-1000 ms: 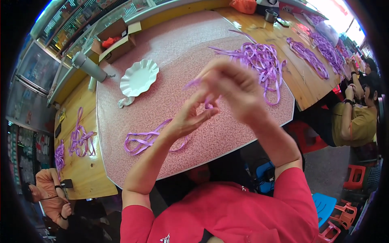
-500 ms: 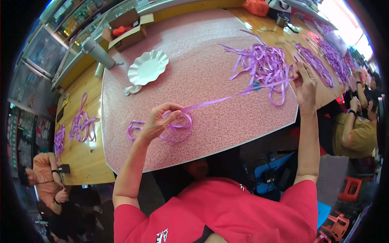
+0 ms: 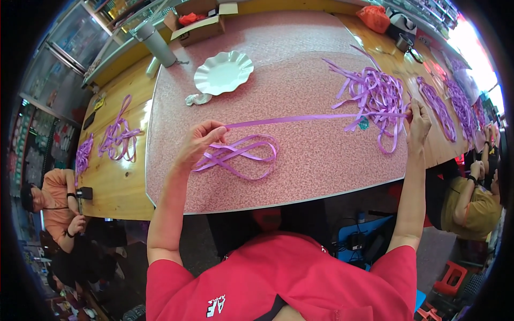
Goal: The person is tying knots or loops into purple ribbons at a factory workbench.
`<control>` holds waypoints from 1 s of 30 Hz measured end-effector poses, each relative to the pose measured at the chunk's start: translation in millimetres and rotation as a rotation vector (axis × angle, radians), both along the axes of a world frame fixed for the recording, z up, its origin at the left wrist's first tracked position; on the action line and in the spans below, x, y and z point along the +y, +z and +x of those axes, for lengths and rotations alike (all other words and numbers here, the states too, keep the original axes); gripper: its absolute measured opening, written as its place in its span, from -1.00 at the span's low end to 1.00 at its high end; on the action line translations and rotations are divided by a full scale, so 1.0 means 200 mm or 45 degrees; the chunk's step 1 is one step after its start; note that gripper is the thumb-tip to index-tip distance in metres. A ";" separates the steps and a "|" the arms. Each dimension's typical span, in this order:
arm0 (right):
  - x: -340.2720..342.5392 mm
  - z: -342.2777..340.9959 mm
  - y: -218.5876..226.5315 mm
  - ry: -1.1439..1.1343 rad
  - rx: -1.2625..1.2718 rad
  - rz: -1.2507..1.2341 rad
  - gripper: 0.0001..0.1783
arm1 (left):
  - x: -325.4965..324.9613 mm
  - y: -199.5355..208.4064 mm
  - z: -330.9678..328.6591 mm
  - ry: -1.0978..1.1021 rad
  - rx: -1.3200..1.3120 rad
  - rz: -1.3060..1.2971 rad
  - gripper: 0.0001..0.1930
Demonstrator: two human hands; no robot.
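A purple ribbon (image 3: 300, 119) is stretched nearly level above the pink speckled table mat, running from hand to hand. My left hand (image 3: 199, 142) pinches one part of it between thumb and fingers. Beneath and beside that hand, looped purple ribbon (image 3: 256, 156) lies on the mat. At the right, my right hand (image 3: 418, 121) is closed on the other part of the stretched ribbon. Just left of it sits a tangled heap of purple ribbons (image 3: 375, 88), with a small teal thing (image 3: 363, 123) at its lower edge.
A white scalloped plate (image 3: 224, 73), crumpled white wrapping (image 3: 198, 99), a grey flask (image 3: 155, 45) and an open carton (image 3: 199, 29) stand farther back. More ribbon bundles lie left (image 3: 119, 137) and right (image 3: 436, 107). One person sits at the far left, another at the far right.
The ribbon between my hands is now straighter and more level. My left hand has shifted slightly up and left, and the loops under it spread wider. The whole view has shifted too.
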State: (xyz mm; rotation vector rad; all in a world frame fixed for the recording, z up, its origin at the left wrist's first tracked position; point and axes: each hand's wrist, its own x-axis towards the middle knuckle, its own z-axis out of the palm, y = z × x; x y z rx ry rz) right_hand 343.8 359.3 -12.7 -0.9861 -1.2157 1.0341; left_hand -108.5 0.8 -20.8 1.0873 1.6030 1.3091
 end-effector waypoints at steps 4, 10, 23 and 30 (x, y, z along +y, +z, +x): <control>0.07 -0.01 -0.07 -0.158 -0.127 0.131 -0.77 | -0.04 -0.03 -0.06 0.107 -0.161 -0.012 -0.78; -0.02 -0.11 -0.10 -0.419 -0.968 0.555 -0.70 | -0.03 0.00 0.01 0.165 -0.205 -0.007 -0.77; -1.11 -1.02 0.22 1.141 -0.491 0.649 -0.60 | 0.08 0.19 0.43 -0.230 -0.325 0.122 -0.74; -1.14 -1.04 0.20 1.155 -0.520 0.513 -0.87 | -0.05 0.19 0.33 -0.106 -0.242 0.044 -0.75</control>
